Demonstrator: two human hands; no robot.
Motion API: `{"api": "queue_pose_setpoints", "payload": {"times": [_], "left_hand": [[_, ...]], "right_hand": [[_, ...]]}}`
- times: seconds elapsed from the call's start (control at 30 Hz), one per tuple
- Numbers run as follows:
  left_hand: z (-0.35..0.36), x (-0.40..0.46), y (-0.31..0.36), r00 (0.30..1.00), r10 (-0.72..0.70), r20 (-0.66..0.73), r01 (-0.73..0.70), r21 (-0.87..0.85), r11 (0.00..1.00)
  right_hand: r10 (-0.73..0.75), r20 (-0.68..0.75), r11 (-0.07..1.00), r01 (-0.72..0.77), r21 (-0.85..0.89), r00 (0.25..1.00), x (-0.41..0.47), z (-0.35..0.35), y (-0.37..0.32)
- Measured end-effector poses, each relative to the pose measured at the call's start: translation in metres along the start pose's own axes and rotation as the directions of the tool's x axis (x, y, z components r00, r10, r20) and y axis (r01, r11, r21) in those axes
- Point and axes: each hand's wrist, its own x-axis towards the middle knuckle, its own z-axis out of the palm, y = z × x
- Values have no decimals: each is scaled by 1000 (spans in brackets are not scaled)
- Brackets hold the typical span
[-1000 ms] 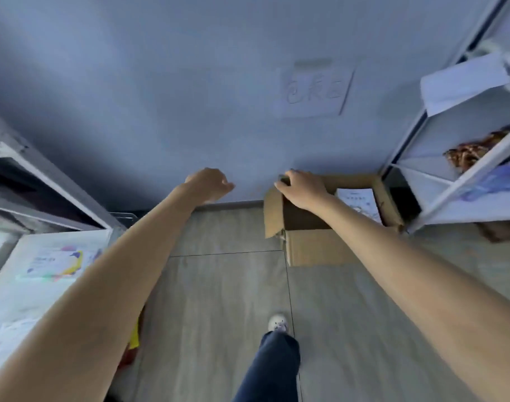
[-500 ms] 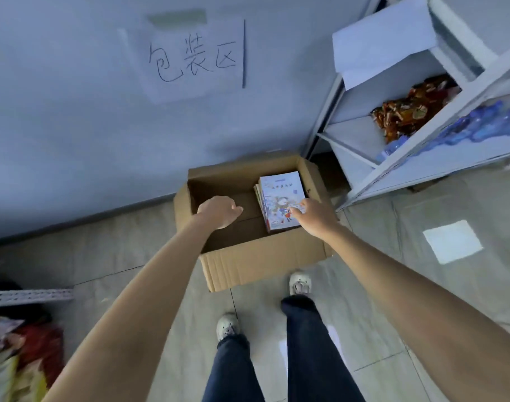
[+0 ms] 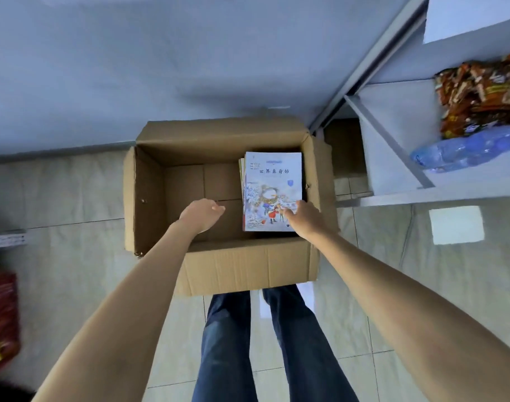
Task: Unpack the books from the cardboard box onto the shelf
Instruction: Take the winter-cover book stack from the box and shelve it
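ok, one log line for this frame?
stage: reaching | right hand: touching top book | left hand: free, inside cardboard box | shelf: no books

Both hands have come down into the open brown cardboard box (image 3: pixel 248 265); the right hand (image 3: pixel 304 220) now touches the near edge of the illustrated book stack (image 3: pixel 272 187), the left hand (image 3: pixel 201 216) hovering beside.

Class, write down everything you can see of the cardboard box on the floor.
The cardboard box is plain brown corrugated card, open at the top with its flaps folded outward. It sits on the tiled floor against the wall, beside a white shelf. A stack of books lies flat along its right side; the rest is bare. The right hand touches the top book; the left hand reaches inside.
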Motion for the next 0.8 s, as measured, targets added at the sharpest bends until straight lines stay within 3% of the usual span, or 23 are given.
{"api": "queue_pose_setpoints", "payload": {"times": [0.2, 0.33, 0.47, 0.53, 0.63, 0.7, 0.8], "left_hand": [[30, 76, 8, 999, 0, 43, 1, -39, 999], [42, 115, 17, 997, 4, 79, 3, -84, 996], [55, 142, 20, 995, -10, 95, 33, -244, 969], [60, 154, 22, 994, -40, 106, 79, -395, 915], [65, 170, 25, 983, -88, 163, 175, -657, 733], [68, 176, 27, 976, -84, 201, 208, -742, 637], [75, 180, 32, 971, -41, 234, 212, -774, 596]], "right_hand": [[113, -28, 990, -110, 92, 993, 72, 35, 20], [216, 41, 957, -220, 189, 976, 102, 55, 26], [306, -11, 857, -271, 437, 952, 121, 75, 31], [343, -68, 831, -269, 488, 937, 126, 81, 37], [332, -93, 843, -251, 477, 939, 130, 85, 46], [315, -86, 835, -233, 498, 945, 134, 87, 48], [291, -118, 856, -203, 475, 949, 135, 89, 46]]}}
